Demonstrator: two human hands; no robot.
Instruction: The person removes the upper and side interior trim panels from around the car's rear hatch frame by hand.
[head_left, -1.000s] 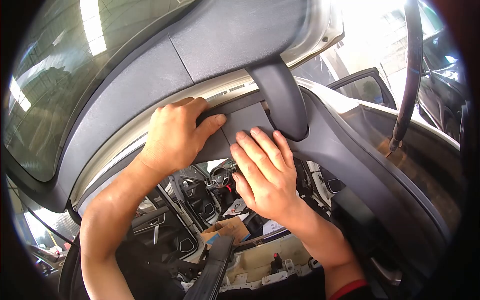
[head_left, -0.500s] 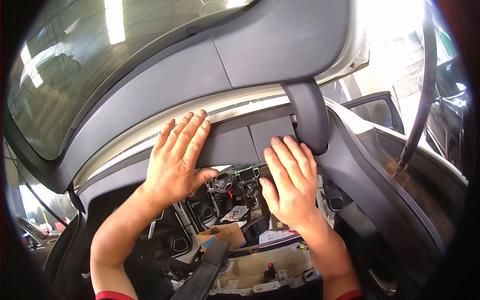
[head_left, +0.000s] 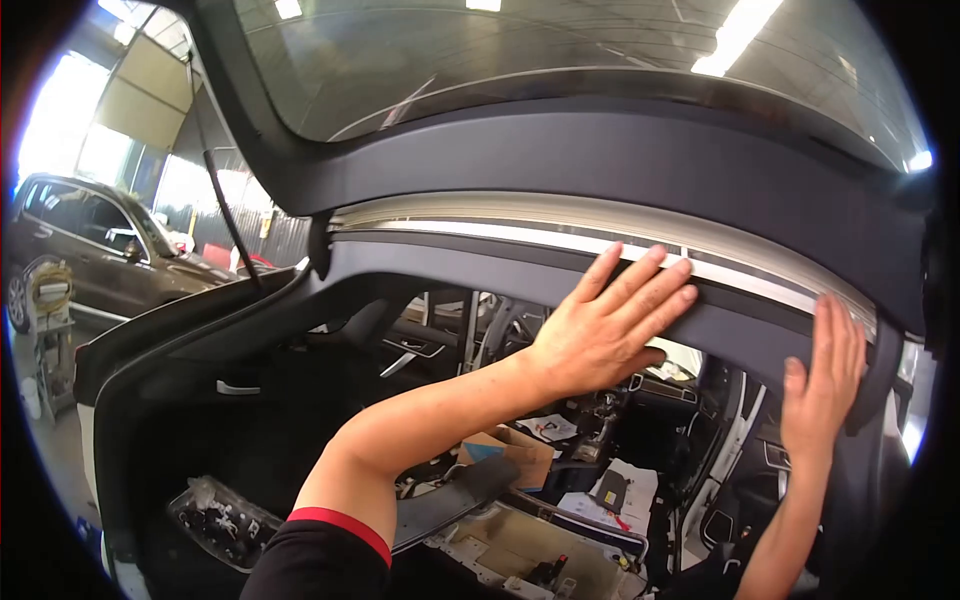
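Observation:
A dark grey trim panel (head_left: 450,265) runs along the upper edge of the car's rear opening. My left hand (head_left: 605,325) lies over it, palm toward the panel, fingers stretched out and slightly apart, the tips at the panel's upper edge. Farther right, my right hand (head_left: 825,380) is against the same panel near its right end, fingers extended upward and the thumb apart. Both hands hold nothing. Just above the fingertips runs a pale body edge (head_left: 520,232). My palms hide part of the panel.
The raised tailgate (head_left: 560,150) with its glass hangs overhead, with a strut (head_left: 228,215) at the left. Inside the car are a cardboard box (head_left: 520,455), papers (head_left: 625,490) and a tray of small parts (head_left: 220,522). Another car (head_left: 95,240) stands at left.
The view has swung left, so both hands now appear farther right and the left side of the rear opening shows. Both hands are still stretched out at the trim panel.

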